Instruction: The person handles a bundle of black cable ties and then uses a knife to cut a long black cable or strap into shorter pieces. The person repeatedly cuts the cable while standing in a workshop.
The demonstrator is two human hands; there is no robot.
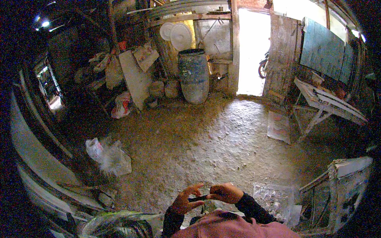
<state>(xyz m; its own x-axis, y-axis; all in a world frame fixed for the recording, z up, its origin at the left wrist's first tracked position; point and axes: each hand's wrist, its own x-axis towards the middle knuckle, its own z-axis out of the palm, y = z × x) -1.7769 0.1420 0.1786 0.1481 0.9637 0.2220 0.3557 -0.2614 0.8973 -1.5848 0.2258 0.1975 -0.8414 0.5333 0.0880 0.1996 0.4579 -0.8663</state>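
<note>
Both hands are close together in front of my body at the bottom middle. A short dark strip (198, 198), perhaps a strap or a slim object, spans the gap between them. My right hand (227, 193) is closed in a fist-like pinch on its right end. My left hand (185, 200) curves around the other end, its thumb below the strip and its fingers raised above it. The strip is too small and dark to name its kind. Dark sleeves cover both forearms, and a dusty pink garment (234, 226) lies below the hands.
A blue barrel (193, 77) stands by the far wall, left of a bright doorway (253, 55). Clear plastic bags (115, 158) lie on the rough floor at left. A slanted wooden table (325, 99) is at right, with a wooden frame (349, 170) nearer. Plastic-wrapped material (119, 226) sits at lower left.
</note>
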